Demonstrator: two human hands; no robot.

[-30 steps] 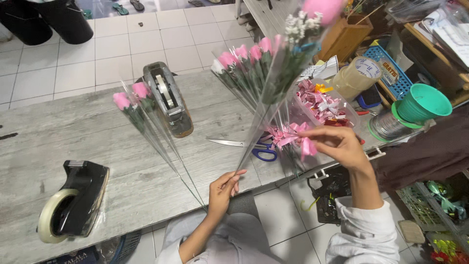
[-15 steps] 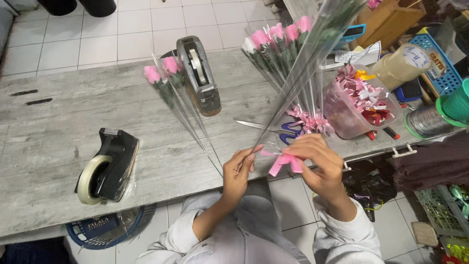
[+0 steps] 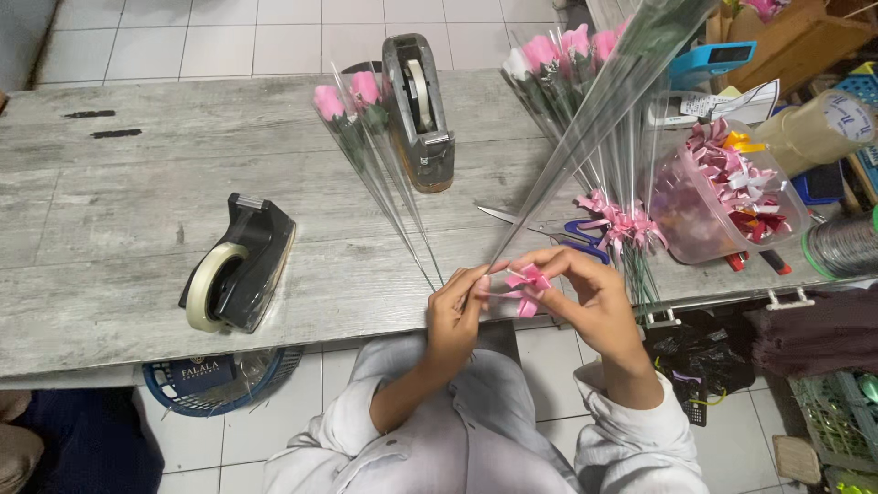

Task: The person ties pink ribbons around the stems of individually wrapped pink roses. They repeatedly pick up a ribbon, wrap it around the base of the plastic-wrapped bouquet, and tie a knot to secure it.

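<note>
- Your left hand (image 3: 455, 316) pinches the narrow bottom end of a clear-sleeved flower (image 3: 599, 110), just off the table's (image 3: 110, 229) near edge.
- Your right hand (image 3: 585, 288) holds a pink ribbon bow (image 3: 523, 285) closed in its fingertips, pressed against that same sleeve end.
- Done, by my read: finished sleeves with bows (image 3: 622, 224) lie by the scissors (image 3: 558, 236).
- Left: two sleeved pink flowers (image 3: 361, 137) by the upright tape dispenser (image 3: 419, 110) show no bow.
- Bow tub (image 3: 722, 197) looks well stocked; black dispenser (image 3: 240, 274) sits apart.
</note>
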